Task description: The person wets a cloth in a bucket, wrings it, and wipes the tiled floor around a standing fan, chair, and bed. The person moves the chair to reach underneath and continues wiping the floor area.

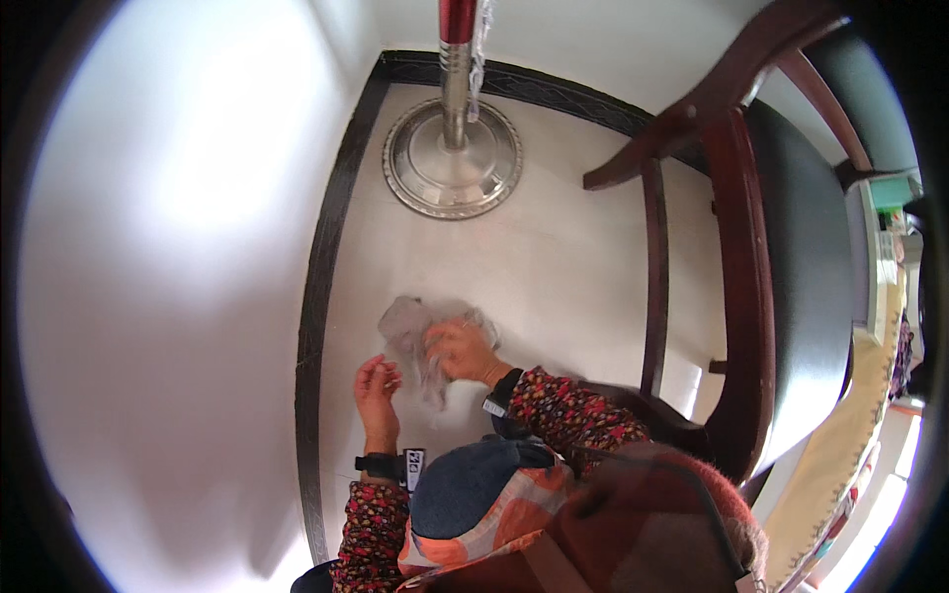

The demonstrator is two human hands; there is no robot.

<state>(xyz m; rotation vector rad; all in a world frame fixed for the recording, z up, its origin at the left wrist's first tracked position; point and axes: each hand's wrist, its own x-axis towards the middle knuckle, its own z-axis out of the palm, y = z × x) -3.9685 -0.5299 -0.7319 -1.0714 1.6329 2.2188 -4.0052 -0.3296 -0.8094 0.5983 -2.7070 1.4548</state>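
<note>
Below me a crumpled greyish cloth (405, 323) lies spread on the pale floor tiles (549, 267). My right hand (463, 352) presses down on the cloth with its fingers bent into the folds, and one end trails towards my knees. Blur softens the cloth and this hand. To the left, my left hand (377, 378) is held up apart from the cloth, fingers loosely curled with nothing in them. It is nearest to the dark skirting border (315, 341) along the wall.
Ahead stands a metal pole on a round silver base (454, 178), with a pale strand hanging beside it. A dark wooden chair (741, 244) with a black seat (801, 274) occupies the right side. White walls (170, 311) meet in the far left corner.
</note>
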